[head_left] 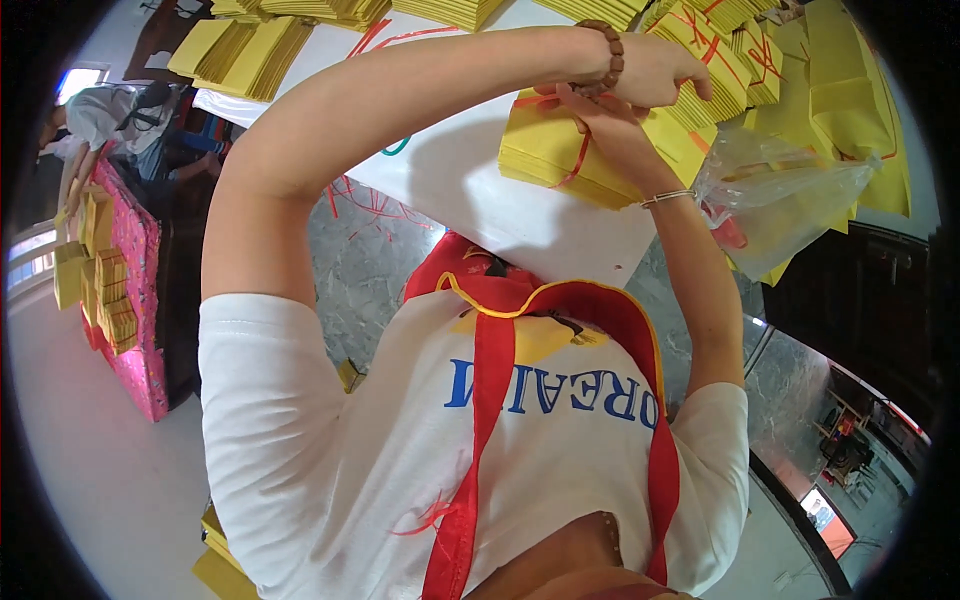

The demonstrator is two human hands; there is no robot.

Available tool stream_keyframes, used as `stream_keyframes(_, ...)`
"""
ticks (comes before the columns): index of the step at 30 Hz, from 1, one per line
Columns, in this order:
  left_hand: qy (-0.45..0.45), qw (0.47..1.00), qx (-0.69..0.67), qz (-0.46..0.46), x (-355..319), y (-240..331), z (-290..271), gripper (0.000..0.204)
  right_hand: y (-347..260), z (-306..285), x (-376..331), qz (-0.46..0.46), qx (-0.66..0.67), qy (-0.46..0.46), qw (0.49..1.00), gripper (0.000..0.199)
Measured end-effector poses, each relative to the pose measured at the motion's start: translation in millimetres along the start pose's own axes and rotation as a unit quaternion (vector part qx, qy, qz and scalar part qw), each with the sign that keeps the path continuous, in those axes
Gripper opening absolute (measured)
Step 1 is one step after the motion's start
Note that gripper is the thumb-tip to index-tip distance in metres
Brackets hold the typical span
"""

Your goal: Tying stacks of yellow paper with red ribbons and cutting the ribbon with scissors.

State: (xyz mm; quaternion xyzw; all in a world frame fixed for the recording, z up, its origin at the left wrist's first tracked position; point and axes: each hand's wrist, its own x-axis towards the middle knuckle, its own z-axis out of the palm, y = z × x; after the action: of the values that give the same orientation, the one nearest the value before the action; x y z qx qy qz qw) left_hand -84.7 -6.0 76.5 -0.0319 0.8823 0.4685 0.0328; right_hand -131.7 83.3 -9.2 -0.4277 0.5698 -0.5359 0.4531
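Observation:
A stack of yellow paper envelopes (545,150) lies on the white tabletop in front of me, with red ribbon (580,160) running around it. My right hand (607,125), a silver bangle at its wrist, rests on the stack's top with its fingers pinched at the ribbon. Just above and across it is my left hand (655,72), which wears a brown bead bracelet (612,50). Its fingers are curled, and what they hold is hidden. My left forearm reaches across the table over the stack's far side.
More yellow bundles (250,55) line the table's far edge, and tied ones (715,75) stand beside my hands. A clear plastic bag (790,190) hangs at the right. Red ribbon scraps (375,205) dangle at the near edge. Another person (110,115) works at a pink-covered table (140,300).

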Motion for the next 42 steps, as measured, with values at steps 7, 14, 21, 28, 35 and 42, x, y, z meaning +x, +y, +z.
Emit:
stream_keyframes(7, 0.098, 0.992, 0.073, -0.028, -30.7, 9.0, -70.2, 0.038, -16.4, -8.4, 0.8, 0.071, -0.120, -0.075, 0.987, 0.039)
stream_keyframes(14, 0.098, 0.987, 0.120, 0.050, -78.2, -85.3, -26.9, 0.030, -5.7, -11.5, 5.9, 0.085, -0.112, -0.080, 0.987, 0.041)
stream_keyframes(21, 0.133, 0.989, 0.048, -0.043, -107.1, -89.0, -12.2, 0.025, -16.2, -10.1, 1.4, 0.098, -0.098, -0.070, 0.988, 0.038)
stream_keyframes(28, 0.051, 0.996, 0.069, -0.024, -111.3, -64.6, 16.4, 0.029, -2.7, -16.2, 6.1, 0.019, -0.013, -0.074, 0.997, 0.023)
stream_keyframes(35, 0.223, 0.969, -0.077, -0.074, -92.5, -91.5, 5.8, 0.034, -8.3, -10.3, 2.4, -0.342, -0.508, 0.042, 0.789, 0.016)
stream_keyframes(42, 0.049, 0.980, -0.160, -0.106, -64.1, -94.1, 2.7, 0.029, -1.8, -15.1, 11.9, -0.443, -0.605, 0.109, 0.653, 0.011)
